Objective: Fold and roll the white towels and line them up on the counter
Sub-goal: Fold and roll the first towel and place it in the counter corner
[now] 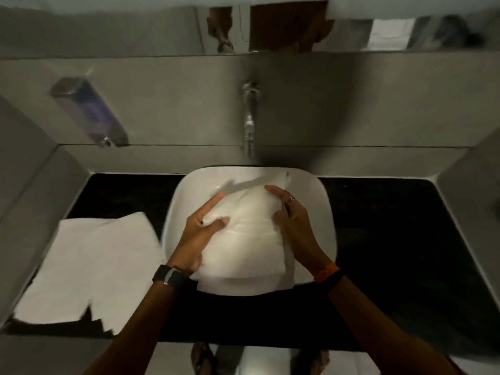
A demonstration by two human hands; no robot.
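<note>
White cloth, a folded towel (243, 239), lies across the sink (319, 212) bowl between both hands. The left hand (198, 231) pinches its left edge, thumb against fingers; the right hand (290, 220) grips the right edge with fingers curled. With only the rim under it, the towel could sag into the bowl and lose its folds. Its long axis runs near to far, the far end toward the tap (249, 123). More towels (89, 266) lie flat on the counter (405, 239) at left.
</note>
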